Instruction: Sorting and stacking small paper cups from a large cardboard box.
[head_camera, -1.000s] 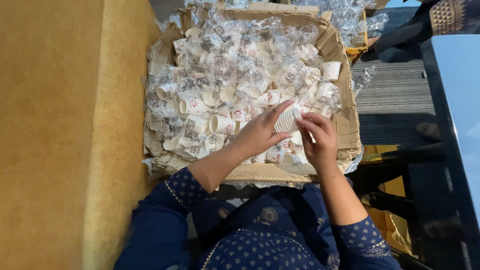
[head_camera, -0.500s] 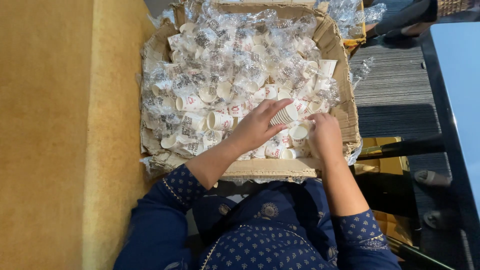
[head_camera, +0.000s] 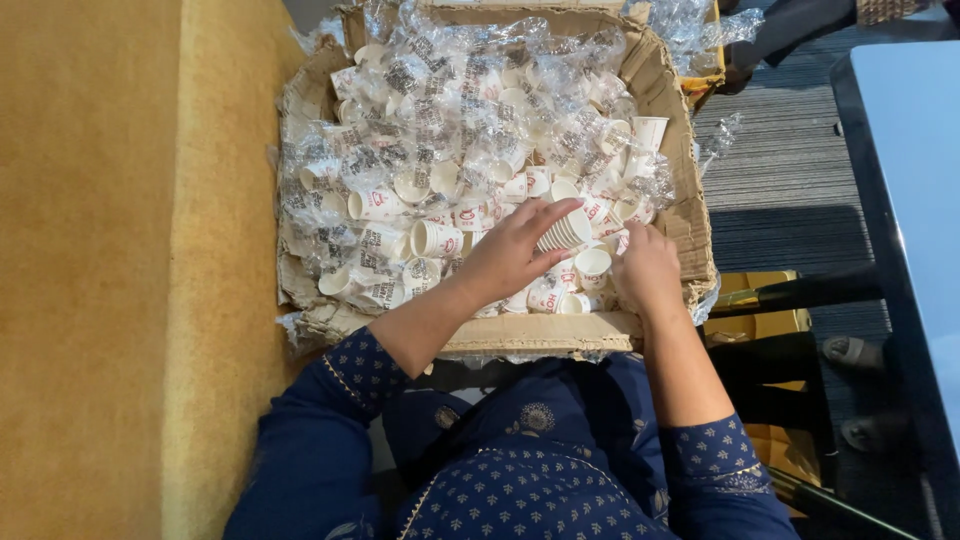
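Inside the box: a worn cardboard box (head_camera: 664, 95) sits in front of the person, filled with small white paper cups and crumpled clear plastic wrappers (head_camera: 440, 90).
Left hand: the left hand (head_camera: 512, 252) reaches in over the near part of the box, fingers curled around a short stack of cups (head_camera: 564, 232), which lies on its side with the rims pointing right.
Left grip: closed on the stack, thumb along the top, fingertips underneath.
Right hand: the right hand (head_camera: 647, 268) rests low among the loose cups at the near right corner, just beside the stack, knuckles up.
Right grip: fingers are tucked down into the pile; whether they hold anything cannot be told.
Single cup: one loose cup (head_camera: 592, 266) lies mouth-up between the two hands, just below the stack.
Sleeves: both arms wear dark blue sleeves (head_camera: 352, 372) with small pale dots, pushed up to the forearm.
Left of box: a mustard-yellow padded surface (head_camera: 120, 270) runs along the box's side.
Right of box: grey ribbed carpet (head_camera: 780, 170) and the edge of a pale blue table (head_camera: 905, 150).
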